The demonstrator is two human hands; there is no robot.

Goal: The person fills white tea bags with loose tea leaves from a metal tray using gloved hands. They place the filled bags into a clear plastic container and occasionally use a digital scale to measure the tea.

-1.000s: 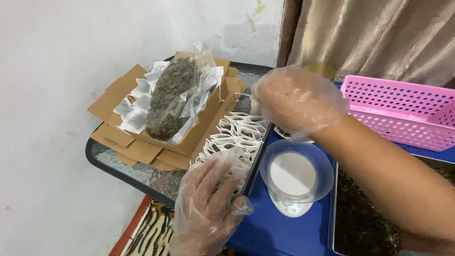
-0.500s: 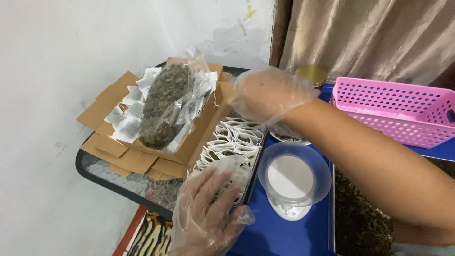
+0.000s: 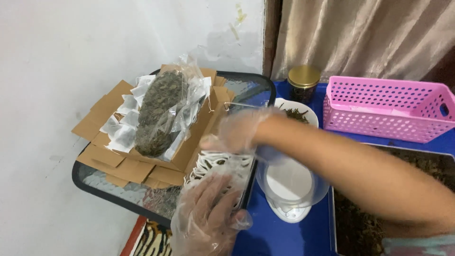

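- Left hand (image 3: 208,215), clear plastic glove, nearest the camera: lies flat on the near end of a row of small white paper sachets (image 3: 215,166), fingers (image 3: 201,194) spread and released, gripping nothing.
- Sachets stand on edge in a narrow dark tray (image 3: 247,187) at the right edge of the glass side table (image 3: 99,182).
- Right hand (image 3: 237,132), also gloved, reaches across from the right to the far end of the same row; fingers curled down onto the sachets, can't tell if they actually pinch one.
- Just right of the tray, under the right forearm: white digital scale (image 3: 289,208) with a clear bowl (image 3: 289,182), on the blue worktop (image 3: 279,237).
- Near right: dark tray of dried leaves (image 3: 360,227).
- Left, mid: flattened brown cardboard boxes (image 3: 106,142) stacked on the glass table, filled sachets and a clear bag of dried leaves (image 3: 159,114) on top.
- Far: white plate with leaves (image 3: 296,111), gold-lidded dark jar (image 3: 304,80), pink perforated basket (image 3: 386,109), beige curtain (image 3: 360,38) behind.
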